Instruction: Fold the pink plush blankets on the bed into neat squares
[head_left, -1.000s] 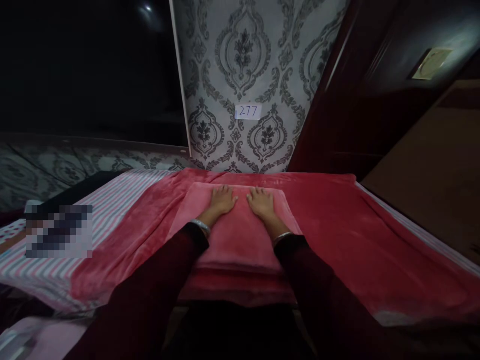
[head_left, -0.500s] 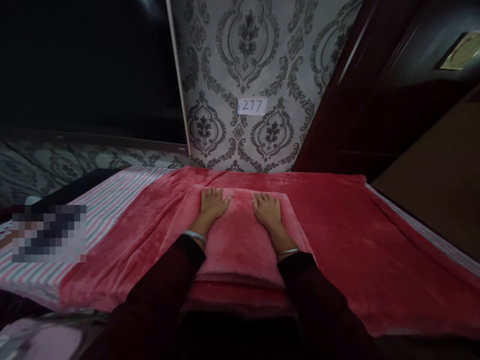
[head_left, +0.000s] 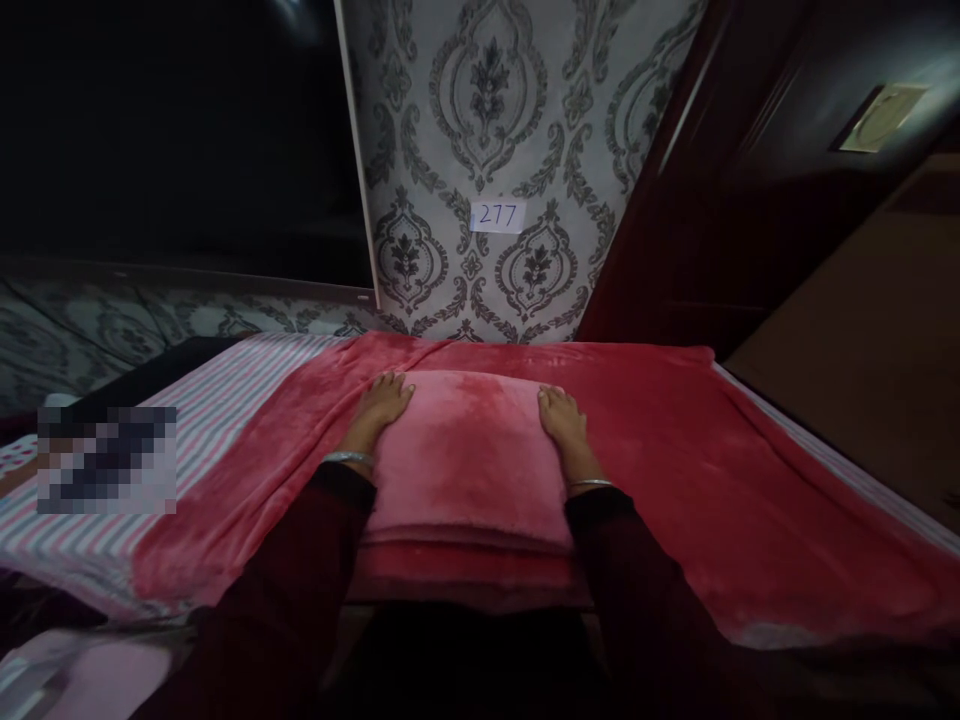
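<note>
A plush pink-red blanket [head_left: 469,460] lies folded into a thick rectangle in front of me. My left hand [head_left: 384,402] rests on its far left corner, fingers stretched out and pointing away from me. On the far right edge lies my right hand [head_left: 564,415], also flat with its fingers extended. Neither palm grips the fabric. Beneath the folded blanket spreads a larger red plush cloth [head_left: 675,480], wrinkled on the left side.
Striped fabric [head_left: 217,400] covers the surface at left, with a pixelated patch over it. Behind stand a dark television screen [head_left: 180,140], a patterned wall [head_left: 487,130] with a paper label [head_left: 498,216] reading 277, and a dark red door [head_left: 720,200]. A brown panel [head_left: 870,350] borders the right.
My hands have slid apart over the folded blanket, the left one leftward and the right one rightward, out to its sides. The view has shifted slightly.
</note>
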